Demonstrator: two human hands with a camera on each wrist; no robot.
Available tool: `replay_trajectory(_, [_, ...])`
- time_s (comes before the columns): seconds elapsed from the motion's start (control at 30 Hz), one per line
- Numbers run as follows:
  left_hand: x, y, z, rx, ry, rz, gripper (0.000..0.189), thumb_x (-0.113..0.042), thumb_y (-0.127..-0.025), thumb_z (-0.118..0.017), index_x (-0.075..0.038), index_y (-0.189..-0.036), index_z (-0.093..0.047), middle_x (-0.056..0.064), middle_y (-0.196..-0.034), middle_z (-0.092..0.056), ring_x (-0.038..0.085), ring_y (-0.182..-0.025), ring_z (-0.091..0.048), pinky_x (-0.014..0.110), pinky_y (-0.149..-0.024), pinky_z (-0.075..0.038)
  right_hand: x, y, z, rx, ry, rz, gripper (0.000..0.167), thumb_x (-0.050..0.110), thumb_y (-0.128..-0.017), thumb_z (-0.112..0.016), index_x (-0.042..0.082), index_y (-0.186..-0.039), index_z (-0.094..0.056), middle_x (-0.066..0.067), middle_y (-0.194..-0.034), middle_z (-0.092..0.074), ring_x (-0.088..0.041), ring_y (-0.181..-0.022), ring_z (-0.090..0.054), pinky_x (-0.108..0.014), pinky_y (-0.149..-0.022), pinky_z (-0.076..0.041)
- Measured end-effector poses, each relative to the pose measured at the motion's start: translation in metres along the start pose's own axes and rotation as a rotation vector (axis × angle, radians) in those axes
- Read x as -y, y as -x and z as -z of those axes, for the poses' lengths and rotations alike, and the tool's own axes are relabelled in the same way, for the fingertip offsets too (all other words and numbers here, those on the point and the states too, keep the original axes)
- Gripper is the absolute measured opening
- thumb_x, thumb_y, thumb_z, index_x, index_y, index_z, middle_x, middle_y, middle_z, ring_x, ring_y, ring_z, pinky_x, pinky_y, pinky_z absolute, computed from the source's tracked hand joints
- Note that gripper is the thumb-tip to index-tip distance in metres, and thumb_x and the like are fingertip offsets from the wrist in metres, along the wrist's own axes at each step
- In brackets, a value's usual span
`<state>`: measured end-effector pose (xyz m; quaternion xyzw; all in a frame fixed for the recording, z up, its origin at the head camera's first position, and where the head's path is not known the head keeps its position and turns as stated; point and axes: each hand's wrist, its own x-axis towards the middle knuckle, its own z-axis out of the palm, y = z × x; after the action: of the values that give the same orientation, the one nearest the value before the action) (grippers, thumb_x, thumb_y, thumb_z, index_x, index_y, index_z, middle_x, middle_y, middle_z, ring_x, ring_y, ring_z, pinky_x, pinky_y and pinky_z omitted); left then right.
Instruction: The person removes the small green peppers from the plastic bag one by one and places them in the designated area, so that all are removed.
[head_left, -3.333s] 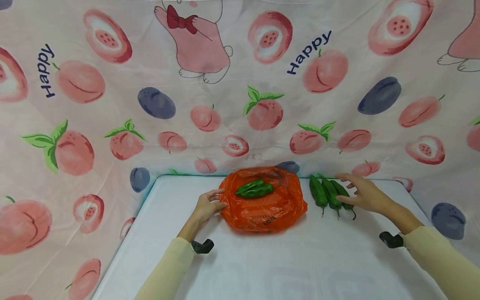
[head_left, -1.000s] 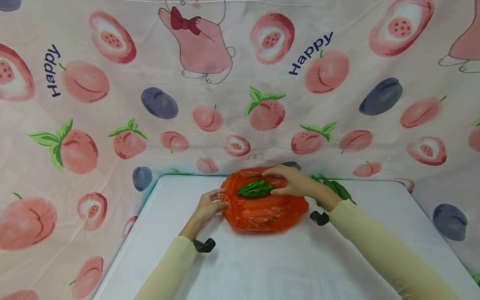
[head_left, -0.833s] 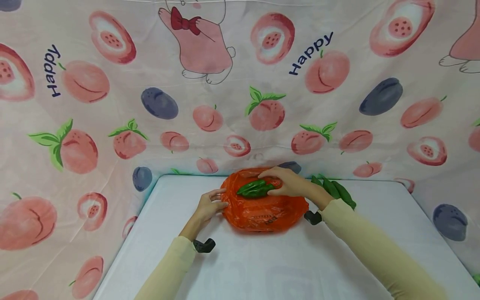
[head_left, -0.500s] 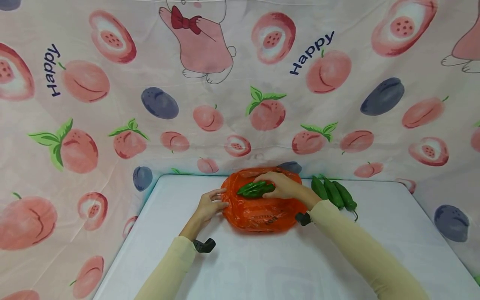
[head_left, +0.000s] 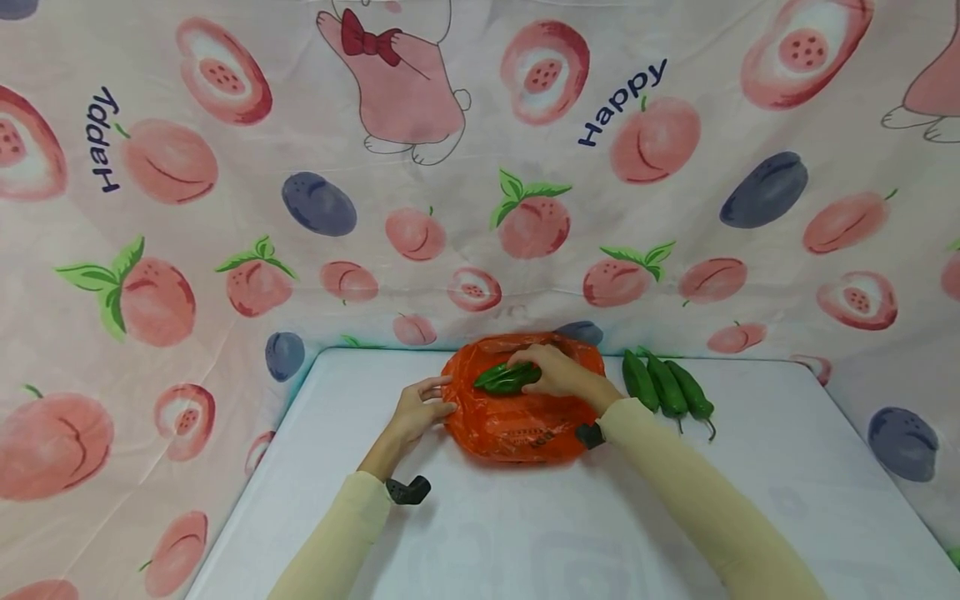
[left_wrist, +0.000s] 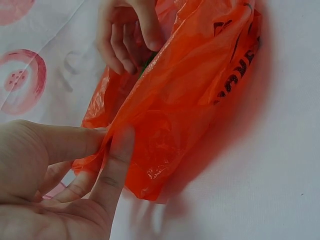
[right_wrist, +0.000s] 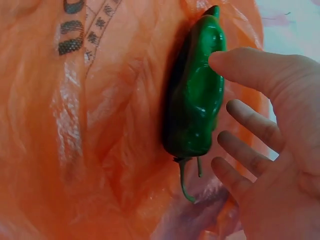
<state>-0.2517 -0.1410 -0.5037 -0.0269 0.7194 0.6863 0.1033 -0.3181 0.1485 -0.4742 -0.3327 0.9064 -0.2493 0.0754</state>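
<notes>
An orange plastic bag (head_left: 525, 433) with dark print lies spread on the table in the head view. Long green peppers (head_left: 501, 379) rest in its opening; two stems show in the right wrist view, where one glossy pepper (left_wrist: 145, 66) (right_wrist: 200, 95) mostly covers another. My left hand (head_left: 412, 414) pinches the bag's left rim between thumb and fingers. My right hand (head_left: 553, 371) is over the peppers' right end. In the right wrist view its thumb (right_wrist: 245, 65) overlaps the pepper's side, while the other fingers are spread loosely beside it.
Three more green peppers (head_left: 666, 387) lie side by side on the white table (head_left: 487, 533), right of the bag. A fruit-patterned cloth (head_left: 480, 167) hangs behind the table and along its sides.
My right hand has moved left from over the three peppers at the right to the peppers in the bag, and its fingers have drawn closer around them. My left hand stays at the rim.
</notes>
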Motion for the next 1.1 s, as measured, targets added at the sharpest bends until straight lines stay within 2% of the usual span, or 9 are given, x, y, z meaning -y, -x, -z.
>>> replay_trajectory(0.37, [0.001,0.0,0.0,0.0,-0.001,0.005,0.051,0.008,-0.09,-0.071,-0.003,-0.139,-0.062,0.019,-0.114,-0.061,0.02,-0.081,-0.066,0.031,-0.073,-0.062,-0.006,-0.005,-0.011,0.007,0.05,-0.015,0.036,0.009,-0.088,-0.081,0.017,-0.122,-0.071,-0.011,-0.126,-0.065,-0.032,-0.121,-0.056,-0.055,-0.11,-0.04])
replay_trajectory(0.57, [0.001,-0.001,0.0,-0.008,0.0,0.01,0.051,0.008,-0.09,-0.072,-0.004,-0.138,-0.063,0.017,-0.113,-0.062,0.02,-0.081,-0.067,0.033,-0.074,-0.062,-0.004,-0.005,-0.012,0.016,0.047,-0.044,0.033,0.009,-0.089,-0.08,0.017,-0.12,-0.071,-0.011,-0.124,-0.065,-0.03,-0.116,-0.057,-0.053,-0.106,-0.045])
replay_trajectory(0.73, [0.0,0.0,0.0,-0.011,-0.004,0.013,0.051,0.008,-0.09,-0.072,-0.005,-0.138,-0.063,0.018,-0.114,-0.062,0.02,-0.082,-0.067,0.032,-0.075,-0.062,-0.003,-0.004,-0.015,0.039,0.017,-0.03,0.032,0.007,-0.09,-0.08,0.013,-0.12,-0.072,-0.01,-0.124,-0.065,-0.026,-0.112,-0.059,-0.048,-0.101,-0.051])
replay_trajectory(1.1, [-0.001,-0.001,0.0,-0.015,0.0,0.007,0.051,0.008,-0.09,-0.071,-0.005,-0.139,-0.063,0.018,-0.113,-0.062,0.02,-0.082,-0.066,0.032,-0.074,-0.062,-0.003,-0.005,-0.018,0.121,-0.087,-0.062,0.033,0.008,-0.09,-0.08,0.014,-0.122,-0.071,-0.005,-0.121,-0.07,-0.026,-0.116,-0.064,-0.046,-0.103,-0.052])
